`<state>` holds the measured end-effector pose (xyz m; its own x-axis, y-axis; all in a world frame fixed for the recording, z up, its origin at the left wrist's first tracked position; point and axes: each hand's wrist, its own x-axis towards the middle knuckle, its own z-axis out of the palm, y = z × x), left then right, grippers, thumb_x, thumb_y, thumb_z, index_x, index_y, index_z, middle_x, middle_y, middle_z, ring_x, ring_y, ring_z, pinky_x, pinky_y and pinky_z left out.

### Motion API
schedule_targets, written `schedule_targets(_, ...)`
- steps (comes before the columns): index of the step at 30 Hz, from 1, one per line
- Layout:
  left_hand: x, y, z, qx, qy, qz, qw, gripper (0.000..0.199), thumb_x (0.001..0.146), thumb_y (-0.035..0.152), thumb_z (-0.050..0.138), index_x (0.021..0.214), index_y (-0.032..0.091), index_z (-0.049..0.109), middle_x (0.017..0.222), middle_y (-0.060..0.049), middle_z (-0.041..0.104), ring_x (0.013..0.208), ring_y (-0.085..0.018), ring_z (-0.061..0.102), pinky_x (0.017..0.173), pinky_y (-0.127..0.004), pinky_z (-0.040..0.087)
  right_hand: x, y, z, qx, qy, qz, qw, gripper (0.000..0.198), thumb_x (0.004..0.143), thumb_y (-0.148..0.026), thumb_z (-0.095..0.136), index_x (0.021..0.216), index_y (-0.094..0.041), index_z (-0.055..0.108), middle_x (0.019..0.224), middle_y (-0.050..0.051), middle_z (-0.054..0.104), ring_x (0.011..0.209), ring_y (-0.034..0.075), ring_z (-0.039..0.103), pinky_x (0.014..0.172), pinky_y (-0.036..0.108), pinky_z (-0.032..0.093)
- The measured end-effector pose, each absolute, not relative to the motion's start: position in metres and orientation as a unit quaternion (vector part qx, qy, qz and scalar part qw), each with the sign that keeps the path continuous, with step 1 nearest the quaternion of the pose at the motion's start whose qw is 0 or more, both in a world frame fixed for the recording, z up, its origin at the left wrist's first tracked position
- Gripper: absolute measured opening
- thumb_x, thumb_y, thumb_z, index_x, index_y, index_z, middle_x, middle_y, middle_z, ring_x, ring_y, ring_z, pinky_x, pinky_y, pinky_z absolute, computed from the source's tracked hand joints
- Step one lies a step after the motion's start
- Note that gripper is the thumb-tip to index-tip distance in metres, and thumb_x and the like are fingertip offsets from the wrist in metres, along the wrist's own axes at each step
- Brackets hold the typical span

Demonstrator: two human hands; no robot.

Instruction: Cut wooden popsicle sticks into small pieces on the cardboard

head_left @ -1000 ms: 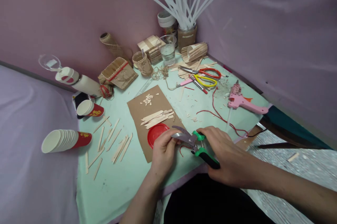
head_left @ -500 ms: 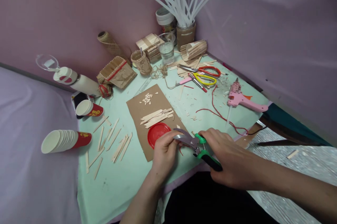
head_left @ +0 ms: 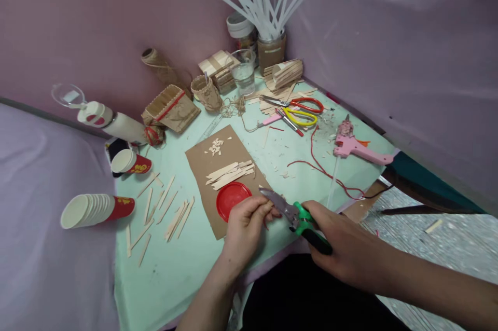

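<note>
In my right hand (head_left: 334, 235) are pruning shears (head_left: 301, 217) with green and black handles, their grey blades now together and pointing up and left. My left hand (head_left: 249, 222) pinches a small piece of wooden stick (head_left: 270, 205), mostly hidden by the fingers, right beside the blades. Just behind the left hand a round red lid (head_left: 233, 200) lies on a brown cardboard sheet (head_left: 198, 165). On that sheet rest a row of cut wooden sticks (head_left: 229, 174) and a small heap of wood chips (head_left: 216, 146).
Loose wooden sticks (head_left: 179, 219) lie to the left, near stacked paper cups (head_left: 95, 210). At the right are a pink glue gun (head_left: 358, 147) and red cord (head_left: 322, 167). Scissors (head_left: 303, 108), a glass of water (head_left: 244, 79) and a jar of white glue sticks (head_left: 272, 56) stand or lie farther back.
The shears' blades have gone from parted to together, and my right hand has closed further on the handles. My left hand stays in nearly the same place.
</note>
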<state>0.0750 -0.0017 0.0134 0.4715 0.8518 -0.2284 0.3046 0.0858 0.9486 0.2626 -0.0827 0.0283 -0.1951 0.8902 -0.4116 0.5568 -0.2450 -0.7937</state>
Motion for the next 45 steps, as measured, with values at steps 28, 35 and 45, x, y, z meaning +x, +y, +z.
schedule_targets(28, 0.014, 0.085, -0.029, 0.801, 0.532, 0.219, 0.168, 0.017, 0.09, 0.016, 0.051, 0.098, 0.021, 0.066, 0.094, -0.006, 0.07, 0.088, -0.019, 0.062, 0.079, -0.032, 0.046, 0.202, 0.077, -0.016, -0.281, -0.117, 0.625, 0.719, 0.031, 0.06, -0.023, 0.065, 0.089, -0.029, 0.056, 0.083, -0.004, 0.057, 0.074, 0.013, 0.056, 0.073, 0.032, 0.048)
schedule_targets(35, 0.014, 0.085, -0.02, 0.726, 0.561, 0.309, 0.252, 0.011, 0.085, 0.021, 0.059, 0.086, 0.021, 0.07, 0.089, -0.005, 0.073, 0.084, -0.018, 0.064, 0.079, -0.032, 0.047, 0.2, 0.076, -0.016, -0.287, -0.103, 0.632, 0.712, 0.033, 0.059, -0.022, 0.064, 0.091, -0.03, 0.057, 0.085, -0.003, 0.058, 0.074, 0.015, 0.056, 0.073, 0.036, 0.049)
schedule_targets(45, -0.013, 0.093, -0.007, 0.27, 0.573, 0.474, 0.612, 0.016, 0.073, 0.022, 0.072, 0.085, 0.012, 0.067, 0.084, -0.008, 0.073, 0.07, -0.014, 0.067, 0.07, -0.029, 0.057, 0.199, 0.074, -0.013, -0.312, -0.105, 0.632, 0.702, 0.029, 0.057, -0.022, 0.063, 0.085, -0.029, 0.057, 0.086, -0.001, 0.06, 0.072, 0.017, 0.055, 0.07, 0.039, 0.048)
